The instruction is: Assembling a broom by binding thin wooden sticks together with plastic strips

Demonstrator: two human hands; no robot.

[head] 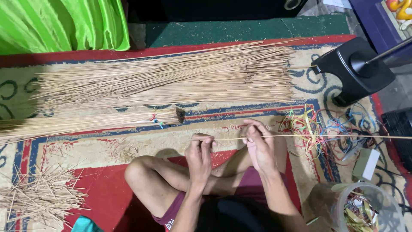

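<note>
The left hand (200, 152) is closed, with fingertips pinching the near end of a single thin stick (309, 136). The right hand (259, 144) is narrowly curled around the same stick just to the 3 o'clock side of the left hand, fingers wrapped over it. The stick is pale tan, very slender, straight and long; it runs horizontally from the left hand toward 3 o'clock and out past the frame edge, passing over a tangle of coloured ties (319, 129). Both hands sit above the person's crossed legs at the 6 o'clock position, on a patterned red and cream carpet (107, 193). At 12 o'clock lies a broad loose spread of sticks (171, 79); below it, toward 9 o'clock, a tied bundle (86, 121) bound near its end. At 8 o'clock lies a heap of short offcuts (40, 197). A black stand base (354, 68) sits at 2 o'clock, and a clear plastic tub (360, 206) at 5 o'clock.
</note>
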